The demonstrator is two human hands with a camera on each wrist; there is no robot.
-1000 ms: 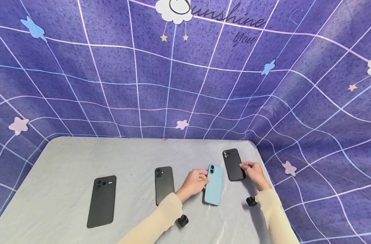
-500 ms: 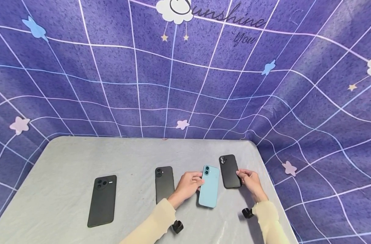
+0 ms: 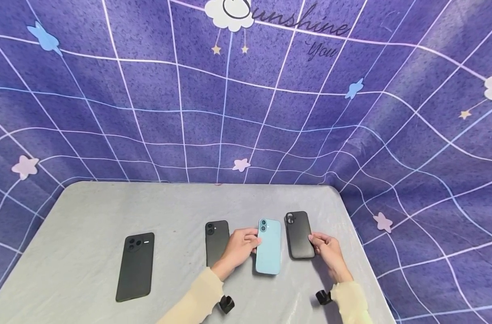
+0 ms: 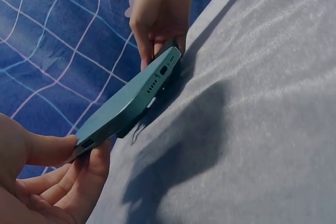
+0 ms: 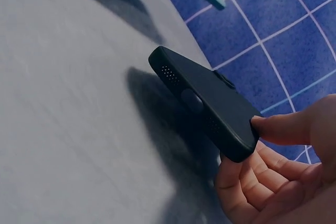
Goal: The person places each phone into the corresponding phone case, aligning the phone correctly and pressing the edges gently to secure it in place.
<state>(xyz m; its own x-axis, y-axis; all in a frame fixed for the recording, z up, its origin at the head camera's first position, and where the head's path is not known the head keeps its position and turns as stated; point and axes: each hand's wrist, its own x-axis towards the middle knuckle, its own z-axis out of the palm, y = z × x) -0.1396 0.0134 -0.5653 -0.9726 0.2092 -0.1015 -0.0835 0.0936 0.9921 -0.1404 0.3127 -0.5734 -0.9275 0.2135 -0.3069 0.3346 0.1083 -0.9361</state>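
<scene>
Teal phone (image 3: 269, 249) and black case (image 3: 300, 238) have both shifted over the last second, closer to the dark phone (image 3: 215, 240). Left hand (image 3: 238, 247) pinches the teal phone's edge, thumb against fingers, just right of the dark phone; right hand (image 3: 328, 252) pinches the case's outer edge, further right (both off the table (image 3: 173, 207)). For the work: pieces side by side, not touching.

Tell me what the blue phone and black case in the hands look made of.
Blue phone: perhaps glass and metal, satin; smooth even back, crisp port openings. Black case: plastic or silicone, I can't tell which, matte; dull soft sheen, rounded edges with cutouts.
</scene>
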